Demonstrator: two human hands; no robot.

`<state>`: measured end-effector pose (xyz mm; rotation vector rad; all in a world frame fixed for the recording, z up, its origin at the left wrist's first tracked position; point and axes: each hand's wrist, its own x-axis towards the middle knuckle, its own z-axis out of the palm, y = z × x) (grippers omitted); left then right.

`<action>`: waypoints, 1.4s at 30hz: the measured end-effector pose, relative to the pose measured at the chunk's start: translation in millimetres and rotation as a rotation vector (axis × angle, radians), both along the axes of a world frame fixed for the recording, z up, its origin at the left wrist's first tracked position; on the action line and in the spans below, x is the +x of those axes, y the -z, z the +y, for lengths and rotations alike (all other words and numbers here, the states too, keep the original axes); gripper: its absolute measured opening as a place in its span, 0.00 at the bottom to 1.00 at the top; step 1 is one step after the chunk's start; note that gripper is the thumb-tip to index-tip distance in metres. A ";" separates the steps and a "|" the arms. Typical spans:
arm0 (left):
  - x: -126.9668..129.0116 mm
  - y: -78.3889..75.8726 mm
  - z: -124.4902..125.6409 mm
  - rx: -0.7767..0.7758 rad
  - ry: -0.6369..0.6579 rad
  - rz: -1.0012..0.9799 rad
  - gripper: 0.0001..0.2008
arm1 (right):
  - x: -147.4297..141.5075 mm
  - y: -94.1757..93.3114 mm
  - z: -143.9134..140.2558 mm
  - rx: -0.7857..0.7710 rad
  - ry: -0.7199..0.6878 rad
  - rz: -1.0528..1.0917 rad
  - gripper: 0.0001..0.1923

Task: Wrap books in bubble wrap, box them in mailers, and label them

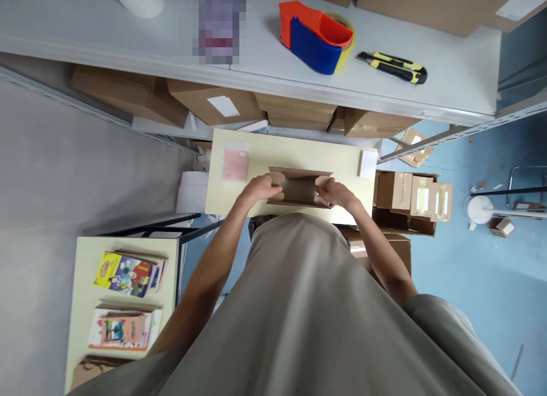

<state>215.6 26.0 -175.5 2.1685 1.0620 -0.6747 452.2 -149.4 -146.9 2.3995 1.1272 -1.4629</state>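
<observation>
An open cardboard box [299, 172] stands on the pale yellow table [342, 146] close to my body, its flaps raised. My left hand [260, 188] grips the flap on the box's left side, fingers bent over its edge. On the opposite side my right hand [338, 194] has its fingers closed on the right flap. Part of the box's inside shows between the hands, and I see nothing in it. A pink booklet [235, 164] lies left of the box, and a small stack of white cards [367, 164] sits at the table's right end.
Above the table, a grey shelf [256, 80] holds an orange and blue tape dispenser [316, 37] and a box cutter [393, 66]. Several cartons [299, 111] fill the level below. Books [128, 273] lie on a side table at lower left. More boxes [395, 191] stand at right.
</observation>
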 end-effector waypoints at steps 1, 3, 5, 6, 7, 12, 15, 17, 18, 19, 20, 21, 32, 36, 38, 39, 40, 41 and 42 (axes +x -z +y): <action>0.8 1.7 -1.2 0.028 -0.009 0.001 0.19 | -2.2 0.8 0.5 0.012 -0.009 -0.030 0.43; 1.5 5.5 -3.3 0.059 -0.033 -0.009 0.21 | -6.6 3.4 1.4 0.033 -0.018 -0.095 0.44; -1.7 9.0 -3.7 0.041 -0.068 -0.039 0.28 | -8.0 6.4 -1.0 0.045 -0.001 -0.128 0.45; -5.4 10.3 -3.2 0.024 -0.094 -0.071 0.34 | -6.8 7.6 -4.5 0.062 0.019 -0.128 0.46; -10.7 11.0 -2.3 0.012 -0.128 -0.125 0.41 | -4.2 8.5 -9.9 0.100 0.046 -0.121 0.48; -47.9 0.5 -2.9 -0.004 -0.251 -0.584 0.70 | 16.7 7.6 -54.8 0.565 0.169 0.081 0.66; -63.6 -13.3 -11.1 -0.084 -0.200 -0.666 0.75 | 20.7 7.3 -75.2 0.738 0.083 0.217 0.76; -66.8 -19.1 -16.9 -0.142 -0.162 -0.657 0.77 | 19.5 9.1 -79.6 0.759 0.024 0.220 0.78; -66.2 -20.2 -18.7 -0.161 -0.156 -0.642 0.78 | 18.8 10.4 -79.2 0.756 0.016 0.217 0.76; -64.5 -20.3 -19.7 -0.170 -0.158 -0.623 0.78 | 18.6 11.5 -77.8 0.754 0.018 0.217 0.74; -62.0 -19.8 -19.7 -0.173 -0.163 -0.604 0.77 | 19.0 12.4 -75.7 0.756 0.025 0.216 0.72; -59.2 -19.0 -18.9 -0.172 -0.168 -0.587 0.76 | 20.0 12.9 -73.3 0.763 0.031 0.213 0.71; -37.2 -14.3 -13.3 0.001 -0.179 -0.536 0.39 | 7.8 6.6 -53.8 0.737 0.039 -0.072 0.31; -39.3 -3.5 -18.1 0.068 -0.139 -0.565 0.35 | -3.2 2.8 -56.1 0.648 -0.002 -0.165 0.28; -44.3 1.9 -20.7 0.068 -0.107 -0.603 0.27 | -7.6 3.1 -61.8 0.611 -0.050 -0.196 0.26; -47.3 4.5 -22.1 0.067 -0.090 -0.627 0.23 | -9.6 4.2 -65.4 0.594 -0.076 -0.213 0.25; -50.3 6.9 -23.5 0.066 -0.076 -0.652 0.19 | -11.5 5.8 -69.0 0.577 -0.100 -0.231 0.24; -53.0 9.0 -25.1 0.069 -0.069 -0.670 0.16 | -13.2 7.8 -72.5 0.563 -0.121 -0.245 0.23; -55.2 10.6 -26.7 0.075 -0.068 -0.679 0.14 | -14.6 10.1 -75.6 0.555 -0.132 -0.257 0.24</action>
